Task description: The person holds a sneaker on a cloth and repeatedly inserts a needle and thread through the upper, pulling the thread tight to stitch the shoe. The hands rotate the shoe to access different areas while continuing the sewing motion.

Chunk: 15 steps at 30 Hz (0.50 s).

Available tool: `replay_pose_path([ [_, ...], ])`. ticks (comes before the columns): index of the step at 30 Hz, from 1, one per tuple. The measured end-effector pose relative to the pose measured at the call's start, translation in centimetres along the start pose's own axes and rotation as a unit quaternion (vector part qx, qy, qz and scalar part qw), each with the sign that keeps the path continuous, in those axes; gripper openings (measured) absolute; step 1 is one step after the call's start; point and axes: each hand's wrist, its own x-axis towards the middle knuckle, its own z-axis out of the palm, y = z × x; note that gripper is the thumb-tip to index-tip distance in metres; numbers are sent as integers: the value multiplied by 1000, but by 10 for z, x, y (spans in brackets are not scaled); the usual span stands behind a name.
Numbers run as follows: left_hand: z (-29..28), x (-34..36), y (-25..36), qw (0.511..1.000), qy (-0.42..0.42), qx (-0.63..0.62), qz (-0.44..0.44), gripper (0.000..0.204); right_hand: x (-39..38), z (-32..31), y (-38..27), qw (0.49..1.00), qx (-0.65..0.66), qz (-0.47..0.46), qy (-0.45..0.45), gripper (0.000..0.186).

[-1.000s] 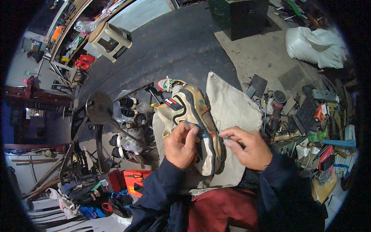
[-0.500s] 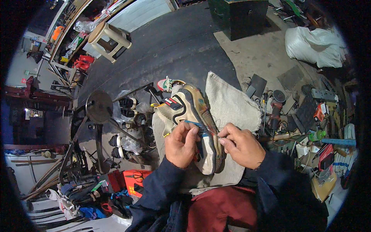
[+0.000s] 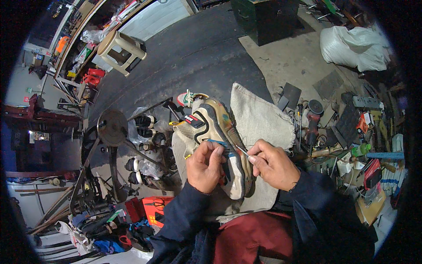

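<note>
A beige and black sneaker (image 3: 209, 128) lies on its side across my lap on a pale sackcloth (image 3: 260, 115). Its sole edge faces right, with blue and white parts toward the heel or toe end near me. My left hand (image 3: 204, 166) is closed in a pinch over the shoe's upper, beside a blue strip; whatever lies between the fingertips is too small to make out. Between the thumb and fingers of my right hand (image 3: 273, 166) is a thin metal needle-like tool (image 3: 242, 151), its tip pointing up-left at the sole edge. Fine dark thread loops near the sole.
A black iron stand with a round wheel (image 3: 112, 127) is at my left, with more shoes beside it. An angle grinder (image 3: 314, 115) and loose tools lie to the right. Farther off are a plastic stool (image 3: 121, 53), a dark green box (image 3: 268, 21) and a white sack (image 3: 354, 48).
The metal tool in my right hand now shows more of its length against the sole edge. My left hand keeps its pinch, and the shoe stays in place; the view has shifted slightly.
</note>
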Motion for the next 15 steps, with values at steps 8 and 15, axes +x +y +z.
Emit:
replay_pose_path([
  [8,1,2,-5,1000,8,16,16,11,2,-14,18,992,11,-116,-37,9],
  [15,0,2,-6,1000,8,29,0,9,21,-109,5,776,449,-158,414,31],
])
